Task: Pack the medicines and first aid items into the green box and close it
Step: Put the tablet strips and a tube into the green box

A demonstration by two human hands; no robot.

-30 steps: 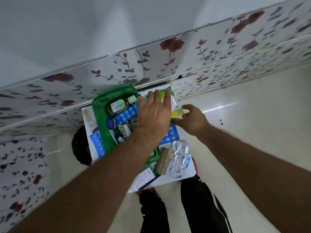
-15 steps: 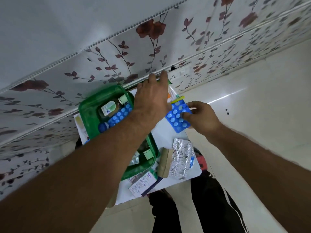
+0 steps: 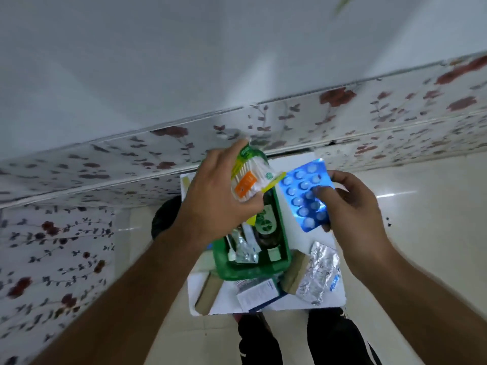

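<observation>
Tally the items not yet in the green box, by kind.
Blister strips: 2, blue tablet strip in the right hand, silver foil strip on the white tabletop
Cotton swab packs: 1, in the left hand
Small white cartons: 1
Tan blocks: 2
Total: 6

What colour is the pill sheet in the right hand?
Shiny blue with white round pills, the pill sheet shows best in the head view.
</observation>
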